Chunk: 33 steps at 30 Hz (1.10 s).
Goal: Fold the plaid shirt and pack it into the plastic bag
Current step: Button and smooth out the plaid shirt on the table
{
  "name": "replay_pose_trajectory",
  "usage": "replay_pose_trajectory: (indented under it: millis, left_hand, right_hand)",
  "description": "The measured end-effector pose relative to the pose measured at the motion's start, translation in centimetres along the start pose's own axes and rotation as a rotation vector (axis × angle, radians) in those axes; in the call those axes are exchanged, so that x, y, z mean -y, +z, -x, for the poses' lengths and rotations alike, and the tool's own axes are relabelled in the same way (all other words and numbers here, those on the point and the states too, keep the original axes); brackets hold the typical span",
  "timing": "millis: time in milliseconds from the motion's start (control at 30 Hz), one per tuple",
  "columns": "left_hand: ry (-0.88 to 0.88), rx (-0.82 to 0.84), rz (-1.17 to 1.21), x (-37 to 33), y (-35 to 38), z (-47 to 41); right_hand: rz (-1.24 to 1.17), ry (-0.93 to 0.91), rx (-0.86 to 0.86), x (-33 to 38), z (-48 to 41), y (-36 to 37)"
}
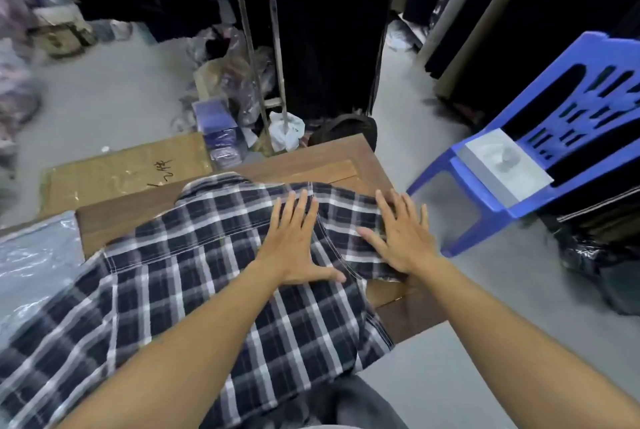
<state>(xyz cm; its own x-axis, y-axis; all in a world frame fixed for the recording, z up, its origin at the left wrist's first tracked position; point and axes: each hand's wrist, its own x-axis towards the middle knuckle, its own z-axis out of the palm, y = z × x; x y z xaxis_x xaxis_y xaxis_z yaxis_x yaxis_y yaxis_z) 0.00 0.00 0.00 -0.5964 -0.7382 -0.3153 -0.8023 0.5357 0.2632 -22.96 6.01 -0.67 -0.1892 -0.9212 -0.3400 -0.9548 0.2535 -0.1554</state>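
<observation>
A dark blue and white plaid shirt [194, 276] lies spread over a low wooden table [311, 161], its collar toward the far edge and its lower part hanging over the near edge. My left hand [294, 241] rests flat on the shirt near its middle, fingers apart. My right hand [401, 234] presses flat on the shirt's right sleeve, which is folded in over the table's right side. Neither hand grips the cloth. A clear plastic bag [34, 262] lies at the table's left, partly under the shirt.
A blue plastic chair [540, 137] with a white box [505, 168] on its seat stands to the right. A flat cardboard sheet [121, 172] lies on the floor beyond the table. Bags and boxes clutter the floor behind, by dark hanging clothes [329, 30].
</observation>
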Motion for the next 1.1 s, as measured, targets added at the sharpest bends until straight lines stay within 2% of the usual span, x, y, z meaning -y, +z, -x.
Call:
replay_pose_trajectory:
  millis: [200,300,433,600,733,833,900,967,1033,1100]
  left_hand:
    - [0.006,0.067,-0.012,-0.6,0.9,-1.4]
    - [-0.012,0.085,0.042,-0.7,1.0,-1.4]
    - [-0.020,0.103,0.070,-0.9,0.8,-1.4]
    - [-0.018,0.107,0.079,-1.0,0.8,-1.3]
    - [-0.036,0.097,0.085,-0.9,0.9,-1.4]
    - [-0.020,0.105,0.090,-0.9,0.6,-1.4]
    - [0.001,0.090,0.211,-0.1,-0.1,-1.4]
    - [0.015,0.021,0.468,1.1,-1.5,-1.2]
    - [-0.095,-0.081,0.710,2.3,-2.7,-0.6]
    - [-0.293,-0.130,1.055,3.4,-3.7,0.1]
  right_hand:
    - [-0.039,0.007,-0.038,-1.5,-0.1,0.4]
    - [-0.038,0.002,-0.124,-1.4,-0.1,-0.1]
    - [-0.061,0.087,-0.180,-0.8,-0.7,-1.0]
    - [-0.346,0.205,-0.096,0.6,-0.9,-4.4]
    - [-0.426,0.141,-0.113,4.1,-0.1,-8.5]
    - [-0.431,0.039,0.018,7.8,0.5,-10.8]
    - [-0.487,-0.009,0.148,10.0,0.9,-11.4]
    - [-0.523,-0.045,0.225,11.9,1.2,-11.2]
    - [-0.544,-0.064,0.247,13.5,1.3,-10.8]
    - [-0.589,-0.059,0.283,14.8,1.5,-9.9]
